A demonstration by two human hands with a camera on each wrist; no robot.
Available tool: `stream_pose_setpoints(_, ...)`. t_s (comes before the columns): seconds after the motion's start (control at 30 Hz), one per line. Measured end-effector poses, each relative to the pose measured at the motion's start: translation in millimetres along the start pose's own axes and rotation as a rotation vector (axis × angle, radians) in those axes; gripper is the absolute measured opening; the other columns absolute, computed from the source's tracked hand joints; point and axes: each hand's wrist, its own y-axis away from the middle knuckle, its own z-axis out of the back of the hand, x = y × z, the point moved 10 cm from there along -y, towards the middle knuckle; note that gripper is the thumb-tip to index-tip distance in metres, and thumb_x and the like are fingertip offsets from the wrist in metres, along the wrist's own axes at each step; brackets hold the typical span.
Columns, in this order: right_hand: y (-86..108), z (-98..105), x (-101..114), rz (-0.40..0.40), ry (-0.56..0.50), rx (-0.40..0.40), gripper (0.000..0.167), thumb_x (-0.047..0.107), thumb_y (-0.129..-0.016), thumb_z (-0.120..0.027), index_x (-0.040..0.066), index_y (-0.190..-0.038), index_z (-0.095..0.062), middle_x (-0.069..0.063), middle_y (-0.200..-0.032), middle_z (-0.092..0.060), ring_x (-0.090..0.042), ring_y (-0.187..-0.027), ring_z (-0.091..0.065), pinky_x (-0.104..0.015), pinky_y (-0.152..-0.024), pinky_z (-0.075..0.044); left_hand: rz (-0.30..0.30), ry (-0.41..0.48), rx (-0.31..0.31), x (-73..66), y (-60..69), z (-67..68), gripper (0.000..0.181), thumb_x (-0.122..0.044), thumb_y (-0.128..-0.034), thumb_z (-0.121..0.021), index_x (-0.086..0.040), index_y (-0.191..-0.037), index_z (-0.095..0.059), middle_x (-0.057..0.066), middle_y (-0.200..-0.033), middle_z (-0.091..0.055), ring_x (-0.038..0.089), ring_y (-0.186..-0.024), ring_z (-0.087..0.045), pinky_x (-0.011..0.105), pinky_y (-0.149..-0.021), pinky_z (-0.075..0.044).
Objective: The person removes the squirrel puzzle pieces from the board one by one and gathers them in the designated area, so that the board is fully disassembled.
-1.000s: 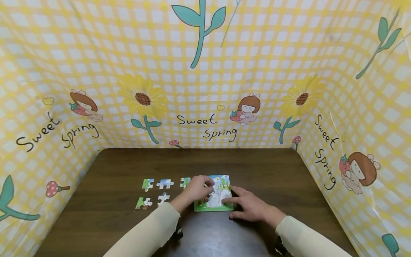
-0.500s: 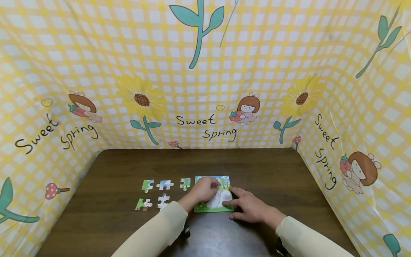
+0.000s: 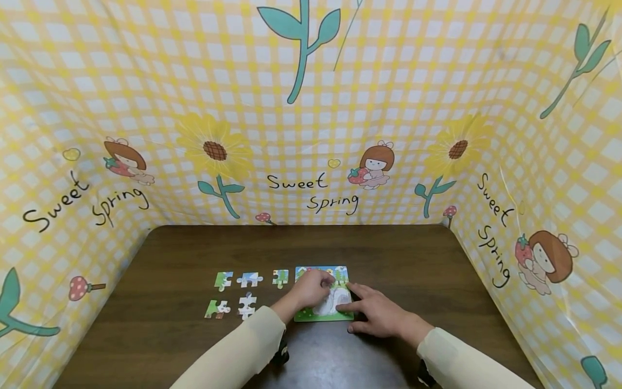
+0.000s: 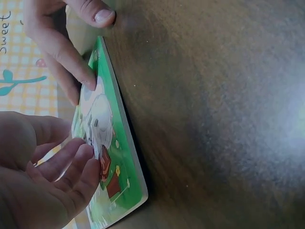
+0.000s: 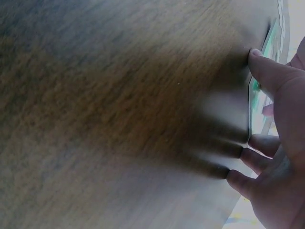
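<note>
In the head view a square puzzle board (image 3: pixel 311 317) lies on the table, with a green border and a pale animal picture. My left hand (image 3: pixel 311 288) is over its upper middle, fingers bent and thumb opposite. The left wrist view shows a small whitish puzzle piece (image 4: pixel 96 136) at those fingertips, mostly hidden by them. Spread fingers of my right hand (image 3: pixel 381 312) rest on and beside the board's right edge, the thumb on the table. Left of the board lie several loose puzzle pieces, among them a blue-and-white one (image 3: pixel 250 279) and a tree one (image 3: pixel 280 277).
A dark wooden table (image 3: pixel 194 248) carries everything. Yellow checked cloth (image 3: pixel 311 124) hangs around its back and sides. A green-and-white piece (image 3: pixel 217 309) and a white piece (image 3: pixel 247 305) lie closest to my left sleeve (image 3: pixel 233 346).
My left hand has shifted a little right and toward me over the board, then stayed almost still. The right hand holds its place, and the loose pieces lie as before.
</note>
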Motion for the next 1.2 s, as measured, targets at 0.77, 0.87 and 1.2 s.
stream_pose_setpoints(0.77,-0.2,-0.8,-1.6,-0.018,-0.016,0.015,0.052,0.045,-0.097,-0.07,0.037,-0.146,-0.057,-0.022,-0.165,-0.028,-0.045,-0.15,-0.031,-0.066,-0.112,-0.036,0.145,0.1,-0.036,7.8,-10.3,0.6,0.023,-0.002,-0.0883,-0.068,-0.003,-0.109,-0.079,0.011,-0.107,-0.075,0.02,-0.09,-0.066,0.033,-0.07,-0.054)
stream_pose_setpoints(0.87,-0.6,-0.1,-1.4,-0.02,-0.015,0.018,0.052,0.044,-0.096,-0.07,0.036,-0.146,-0.057,-0.022,-0.166,-0.028,-0.045,-0.15,-0.031,-0.065,-0.112,-0.036,0.131,0.119,-0.037,6.5,-8.3,1.1,0.021,0.001,-0.0882,-0.067,-0.005,-0.105,-0.078,0.008,-0.094,-0.072,0.019,-0.078,-0.063,0.033,-0.063,-0.051)
stream_pose_setpoints(1.2,-0.1,-1.1,-1.0,-0.027,-0.022,0.032,0.053,0.044,-0.097,-0.069,0.035,-0.147,-0.056,-0.022,-0.166,-0.026,-0.044,-0.151,-0.03,-0.064,-0.113,-0.036,0.089,0.229,-0.055,3.0,-1.0,9.4,0.015,-0.002,-0.0907,-0.069,-0.002,-0.104,-0.077,0.004,-0.083,-0.067,0.014,-0.067,-0.057,0.028,-0.056,-0.047)
